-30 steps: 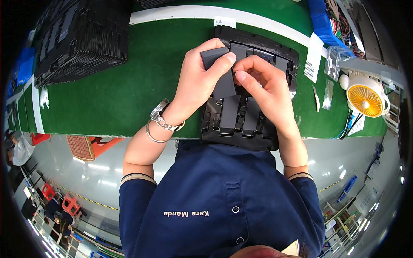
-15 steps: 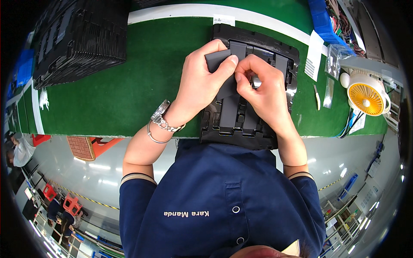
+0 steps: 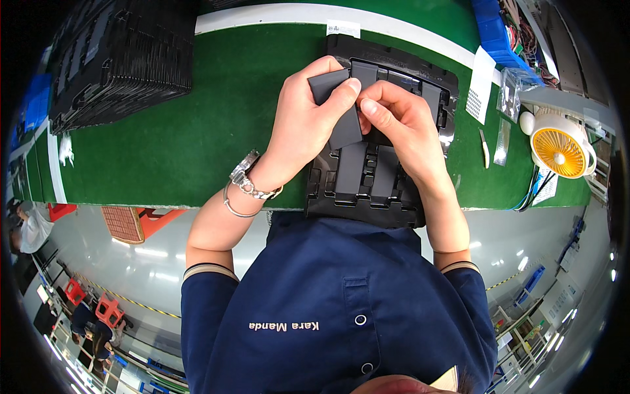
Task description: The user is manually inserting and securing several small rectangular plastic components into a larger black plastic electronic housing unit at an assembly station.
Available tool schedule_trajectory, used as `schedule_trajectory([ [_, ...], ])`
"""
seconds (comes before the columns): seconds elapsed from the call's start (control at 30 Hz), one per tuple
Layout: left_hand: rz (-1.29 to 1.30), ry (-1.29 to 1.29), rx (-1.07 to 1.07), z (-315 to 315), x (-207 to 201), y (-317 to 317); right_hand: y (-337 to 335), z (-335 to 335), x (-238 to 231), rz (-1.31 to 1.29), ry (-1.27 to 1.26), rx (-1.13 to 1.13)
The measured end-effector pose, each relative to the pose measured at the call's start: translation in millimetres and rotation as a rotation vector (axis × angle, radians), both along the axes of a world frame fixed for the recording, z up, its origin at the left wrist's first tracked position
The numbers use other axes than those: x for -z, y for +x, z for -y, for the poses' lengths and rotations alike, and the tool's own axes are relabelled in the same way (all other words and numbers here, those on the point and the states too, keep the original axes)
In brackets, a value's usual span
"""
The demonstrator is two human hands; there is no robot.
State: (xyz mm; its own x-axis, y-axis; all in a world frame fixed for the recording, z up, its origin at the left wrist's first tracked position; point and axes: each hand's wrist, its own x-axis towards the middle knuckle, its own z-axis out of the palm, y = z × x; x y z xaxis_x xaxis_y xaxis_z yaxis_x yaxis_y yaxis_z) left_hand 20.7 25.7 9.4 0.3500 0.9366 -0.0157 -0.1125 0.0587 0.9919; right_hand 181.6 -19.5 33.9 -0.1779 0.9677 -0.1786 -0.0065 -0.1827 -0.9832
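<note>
My left hand point(image 3: 303, 118) is closed around a flat dark grey rectangular block point(image 3: 345, 125), its thumb lying across the upper face. At the block's right edge, my right hand point(image 3: 412, 128) has thumb and index finger pinched together. Whatever is between those fingertips is too small to make out. Both hands are above a black moulded plastic tray point(image 3: 320, 192) at the table's front edge. Similar dark grey blocks lie in its compartments, among them one block point(image 3: 350, 175) near the front and another block point(image 3: 430, 98) at the back right. My hands hide part of the tray.
A tall stack of black trays point(image 3: 125, 59) stands at the back left of the green table point(image 3: 230, 105). On the right are a small knife point(image 3: 484, 150), a clear plastic bag point(image 3: 508, 92), a paper sheet point(image 3: 480, 85), a white-and-yellow fan point(image 3: 559, 148) and a blue bin point(image 3: 492, 33).
The block in my left hand has tilted, so more of its face shows. My right fingertips have shifted slightly, with the thumb more extended. The tray stays in place.
</note>
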Motion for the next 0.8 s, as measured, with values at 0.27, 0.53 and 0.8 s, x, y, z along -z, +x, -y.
schedule_trajectory([
  [0.27, 0.127, -0.069, 0.054, 0.5, -0.7, -0.9, -3.6, 3.3, -1.0, -0.02, -0.027, 0.03],
  [0.53, 0.224, -0.081, 0.127, -1.0, -2.2, -2.8, -4.0, 5.0, -2.4, -0.053, -0.038, 0.024],
  [0.8, 0.315, -0.207, 0.255, 0.3, -4.5, -0.9, 2.1, 3.6, 2.7, -0.142, -0.033, 0.031],
])
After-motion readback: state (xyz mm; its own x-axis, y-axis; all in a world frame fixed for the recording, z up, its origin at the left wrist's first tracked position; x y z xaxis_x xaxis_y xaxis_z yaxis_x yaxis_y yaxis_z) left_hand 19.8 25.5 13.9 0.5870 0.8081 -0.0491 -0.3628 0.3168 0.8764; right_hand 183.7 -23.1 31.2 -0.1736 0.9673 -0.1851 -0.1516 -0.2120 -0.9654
